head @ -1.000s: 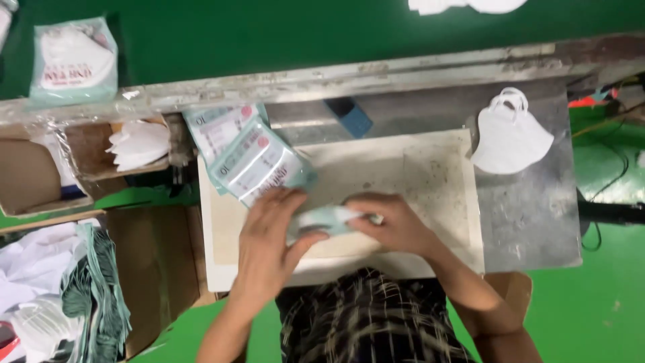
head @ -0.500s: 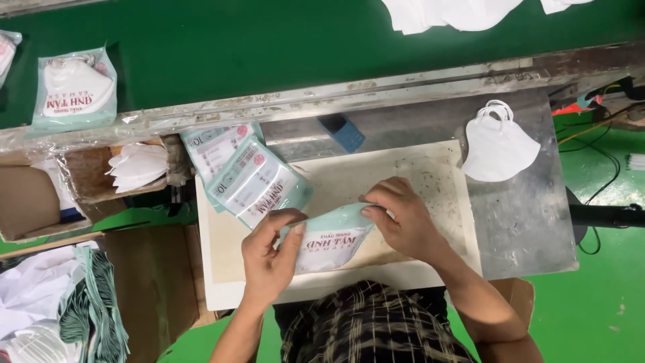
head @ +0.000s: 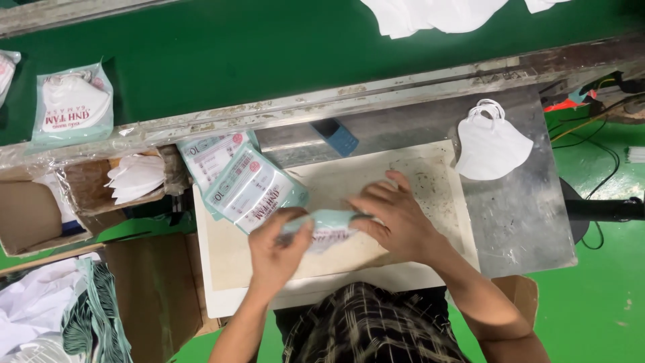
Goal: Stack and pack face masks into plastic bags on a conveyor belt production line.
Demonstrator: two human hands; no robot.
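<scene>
Both hands work one pouch (head: 329, 228), a flat glossy plastic packet, pale teal edge with white printed face, lying on the board (head: 430, 175), a cream, scuffed rectangular slab on the counter (head: 524, 215).

Left hand (head: 275, 252): fingers curled, thumb on top, grip clenched on the pouch's left end; wrist bent, forearm coming up from below.

Right hand (head: 400, 222): palm down, fingers spread and pressed flat on the pouch's right end, grip pinning it rather than closing round it; forearm runs down-right.

Just above-left of the left grip: stack of filled pouches (head: 248, 185), same shiny teal-and-white film, fanned, slightly overlapping. Above between both grips: small blue block (head: 336, 136), tilted, on the grey metal counter. Well right of the right grip: loose white mask (head: 492, 144), soft folded fabric, ear loops bunched on top. Far left of the left grip: cardboard box (head: 80, 195) with white masks (head: 134, 178) stacked inside. Beyond the counter rail: green belt (head: 269, 54), matte, carrying one sealed pouch (head: 72, 104) far up-left.
</scene>
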